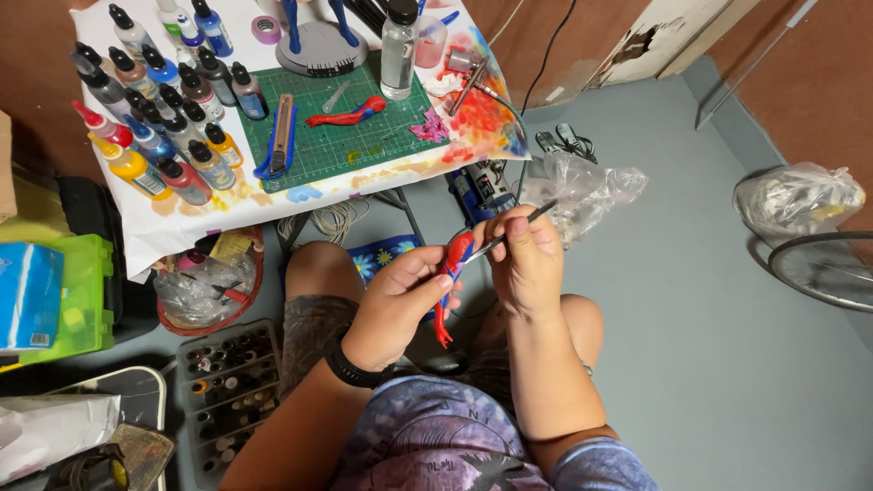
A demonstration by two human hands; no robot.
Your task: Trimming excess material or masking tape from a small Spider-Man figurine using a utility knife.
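A paper-covered surface (182, 214) carries a green gridded cutting mat (364, 136) near its front edge, paint bottles (155, 118) crowding its left edge. Over the lap, the left hand (396, 305) grips a red-and-blue plastic figure limb (452, 273) steady; the right hand (526, 259) pinches a thin dark brush (509, 232) against it.
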